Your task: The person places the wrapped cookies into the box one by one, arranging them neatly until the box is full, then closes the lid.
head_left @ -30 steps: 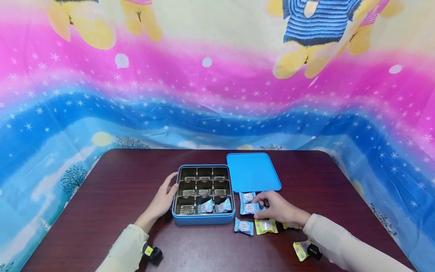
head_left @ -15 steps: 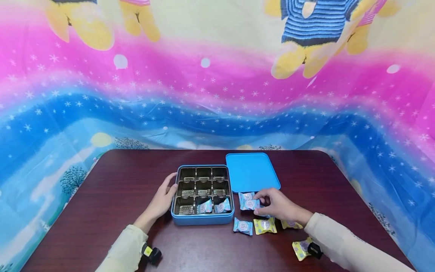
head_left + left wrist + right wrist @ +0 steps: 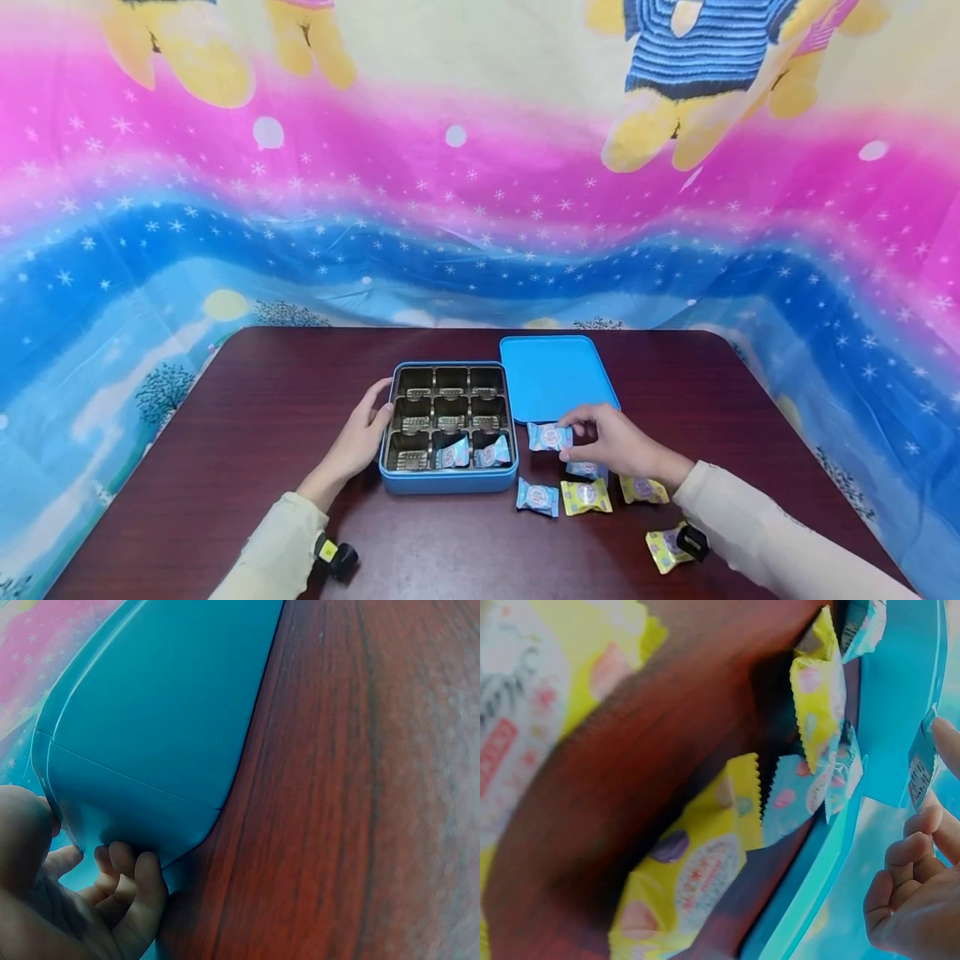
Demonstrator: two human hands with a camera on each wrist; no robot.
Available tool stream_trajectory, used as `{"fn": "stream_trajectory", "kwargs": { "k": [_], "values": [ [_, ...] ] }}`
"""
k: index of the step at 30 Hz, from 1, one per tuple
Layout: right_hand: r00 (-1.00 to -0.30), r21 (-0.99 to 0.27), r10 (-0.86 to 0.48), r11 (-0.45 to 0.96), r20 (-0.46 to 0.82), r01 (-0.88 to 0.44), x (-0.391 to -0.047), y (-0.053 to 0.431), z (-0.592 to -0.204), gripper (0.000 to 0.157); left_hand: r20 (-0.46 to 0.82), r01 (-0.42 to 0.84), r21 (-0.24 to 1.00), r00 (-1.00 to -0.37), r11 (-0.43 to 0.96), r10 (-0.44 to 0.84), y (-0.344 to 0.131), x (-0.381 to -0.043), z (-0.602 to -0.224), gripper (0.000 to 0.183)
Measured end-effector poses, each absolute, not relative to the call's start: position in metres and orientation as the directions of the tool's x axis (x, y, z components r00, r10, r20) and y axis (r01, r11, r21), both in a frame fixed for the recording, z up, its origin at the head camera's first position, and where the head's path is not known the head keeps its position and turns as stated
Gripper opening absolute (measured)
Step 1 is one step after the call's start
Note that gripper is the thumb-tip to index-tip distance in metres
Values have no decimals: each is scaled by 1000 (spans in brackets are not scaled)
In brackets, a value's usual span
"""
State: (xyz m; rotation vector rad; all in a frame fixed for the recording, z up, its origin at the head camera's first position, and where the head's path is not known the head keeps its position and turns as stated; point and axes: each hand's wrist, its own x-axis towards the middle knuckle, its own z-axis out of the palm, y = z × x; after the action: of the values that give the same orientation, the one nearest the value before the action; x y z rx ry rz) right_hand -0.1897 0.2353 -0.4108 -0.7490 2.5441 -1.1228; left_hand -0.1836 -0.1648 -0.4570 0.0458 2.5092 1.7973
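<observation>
A blue square tin (image 3: 448, 483) with a dark divided tray inside stands mid-table in the head view. Two blue wrapped candies, one at front middle (image 3: 453, 454) and one at front right (image 3: 492, 452), sit in its front compartments. My left hand (image 3: 360, 442) holds the tin's left side, thumb at the rim; in the left wrist view bent fingertips touch the wall. Between thumb and fingers my right hand (image 3: 618, 440) pinches a blue wrapped candy (image 3: 553, 437) just right of the tin. That held candy (image 3: 922, 761) shows edge-on in the right wrist view.
The blue lid (image 3: 558, 379) lies behind my right hand, beside the tin. Blue candies, one in front (image 3: 537, 497) and one partly under the hand (image 3: 587, 469), lie near yellow candies (image 3: 587, 497), one of them close to the right wrist camera (image 3: 692, 542).
My right hand has raised the pinched blue candy and moved slightly away from me, uncovering another blue candy below. The candy that lay behind is now hidden. My left hand stays put.
</observation>
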Motion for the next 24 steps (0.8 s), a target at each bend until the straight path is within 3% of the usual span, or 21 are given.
{"fn": "stream_trajectory", "kwargs": {
  "k": [24],
  "values": [
    [-835, -736, -550, 561, 11, -379, -196, 225, -392, 27, -23, -3, 949, -998, 314, 63, -165, -185, -459, 46]
  ]
}}
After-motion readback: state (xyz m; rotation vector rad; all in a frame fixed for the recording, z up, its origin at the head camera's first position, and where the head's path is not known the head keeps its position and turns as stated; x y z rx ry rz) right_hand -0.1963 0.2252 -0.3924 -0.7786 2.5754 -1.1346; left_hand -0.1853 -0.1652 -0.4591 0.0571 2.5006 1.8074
